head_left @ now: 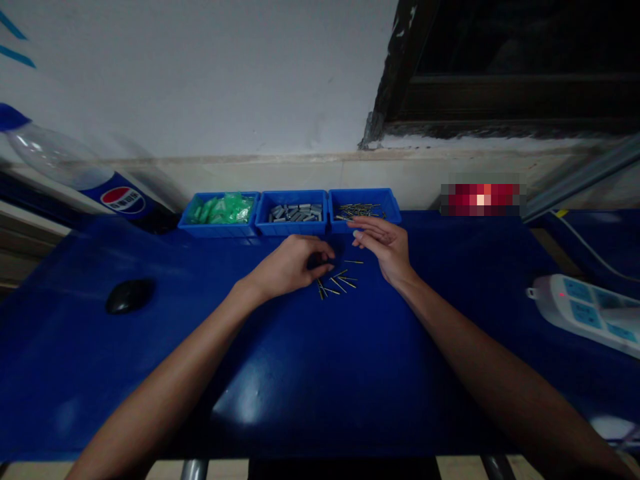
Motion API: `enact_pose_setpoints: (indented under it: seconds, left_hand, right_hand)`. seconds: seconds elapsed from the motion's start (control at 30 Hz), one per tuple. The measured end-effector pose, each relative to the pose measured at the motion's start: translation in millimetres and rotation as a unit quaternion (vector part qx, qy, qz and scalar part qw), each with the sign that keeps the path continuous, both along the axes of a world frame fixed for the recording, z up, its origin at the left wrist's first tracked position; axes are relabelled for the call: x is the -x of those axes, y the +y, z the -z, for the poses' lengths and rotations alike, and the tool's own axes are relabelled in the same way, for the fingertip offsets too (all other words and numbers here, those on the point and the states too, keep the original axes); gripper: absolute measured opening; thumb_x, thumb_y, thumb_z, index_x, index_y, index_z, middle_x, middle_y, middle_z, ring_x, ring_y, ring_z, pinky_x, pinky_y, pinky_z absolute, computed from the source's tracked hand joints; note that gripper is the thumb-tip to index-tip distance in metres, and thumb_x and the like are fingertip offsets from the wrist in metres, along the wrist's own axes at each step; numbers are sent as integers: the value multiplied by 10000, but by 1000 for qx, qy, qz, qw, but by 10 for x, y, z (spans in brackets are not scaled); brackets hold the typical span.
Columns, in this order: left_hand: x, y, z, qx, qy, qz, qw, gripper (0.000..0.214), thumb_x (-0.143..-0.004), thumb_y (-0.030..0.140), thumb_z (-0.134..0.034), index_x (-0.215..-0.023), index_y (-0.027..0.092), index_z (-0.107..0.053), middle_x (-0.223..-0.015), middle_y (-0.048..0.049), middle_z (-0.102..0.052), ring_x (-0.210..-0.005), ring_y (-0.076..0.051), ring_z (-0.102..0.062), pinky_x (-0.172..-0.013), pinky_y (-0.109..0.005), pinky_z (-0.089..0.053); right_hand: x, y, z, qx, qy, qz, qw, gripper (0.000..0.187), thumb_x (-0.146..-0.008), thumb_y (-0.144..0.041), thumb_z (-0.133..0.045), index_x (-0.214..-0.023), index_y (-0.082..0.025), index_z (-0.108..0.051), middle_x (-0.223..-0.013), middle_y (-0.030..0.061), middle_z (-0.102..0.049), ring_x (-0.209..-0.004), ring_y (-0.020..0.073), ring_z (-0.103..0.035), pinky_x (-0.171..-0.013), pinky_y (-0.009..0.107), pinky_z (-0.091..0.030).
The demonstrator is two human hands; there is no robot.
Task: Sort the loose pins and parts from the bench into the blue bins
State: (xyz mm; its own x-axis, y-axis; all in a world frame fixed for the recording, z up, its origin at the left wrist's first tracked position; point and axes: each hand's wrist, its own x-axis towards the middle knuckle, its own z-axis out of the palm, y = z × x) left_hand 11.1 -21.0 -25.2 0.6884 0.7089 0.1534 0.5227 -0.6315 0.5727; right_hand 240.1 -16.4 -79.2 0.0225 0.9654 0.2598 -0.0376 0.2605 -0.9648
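Observation:
My left hand [293,265] rests on the blue table [280,373] with its fingers curled in a pinch beside several small metal pins [336,282] scattered on the surface; what sits between the fingertips is too small to name. My right hand [385,245] hovers just right of the pins, fingers stretched out and slightly apart, empty. Behind the hands stand three blue bins: one with green plastic bags [220,212], one with grey metal blocks [293,213], one with thin metal pins [364,208].
A black computer mouse [129,296] lies at the left. A Pepsi bottle [85,175] leans at the far left near the wall. A white power strip [590,313] with a cable sits at the right edge. A dark window [515,60] is above right.

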Motion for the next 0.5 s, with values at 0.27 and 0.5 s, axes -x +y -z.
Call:
enact_pose_setpoints:
  seconds: [0.27,0.5]
  left_hand:
    - [-19,-26,54,7,44,73,996,263,-866,20,-650,-1050,161,-774,-1014,-73,-786,-906,-185,-746,-831,-290,-571]
    - [-36,-41,61,-3,52,85,995,256,-919,14,-565,-1016,145,-763,-978,-83,-769,-857,-176,-729,-806,-295,-561]
  right_hand:
    - [-29,17,34,-3,-22,2,1000,465,-849,-357,-742,-1312,-314,-729,-1327,68,-746,-778,214,-736,-681,397,-594]
    - [-30,21,48,-11,-14,-6,1000,385,-854,-353,-730,-1237,-316,-753,-1291,53,-758,-738,193,-718,-678,389,-581]
